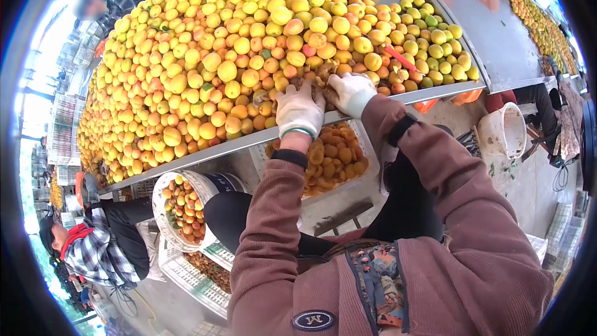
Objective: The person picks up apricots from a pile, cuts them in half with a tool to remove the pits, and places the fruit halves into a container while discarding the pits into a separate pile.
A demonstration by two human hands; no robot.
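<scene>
My left hand point(300, 109), in a white glove with brown-stained fingers, is at the near edge of a metal table point(230, 147). Its fingers curl in among the apricots point(249, 78). Close beside it, my right hand point(351, 93), gloved too, bends its fingers inward toward the left. What the fingers hold is hidden by the gloves and brownish scraps. Under my hands, below the table edge, stands a white crate point(364, 177) of orange apricot halves point(333, 155). A thin red object point(400, 58) lies on the fruit to the right.
At lower left stands a white bucket point(163, 208) of small reddish-orange pieces, above a white plastic basket point(186, 283). A white bucket point(511, 127) is on the floor at right. A person in a checked shirt point(102, 249) sits at left. Another table point(497, 43) holds fruit.
</scene>
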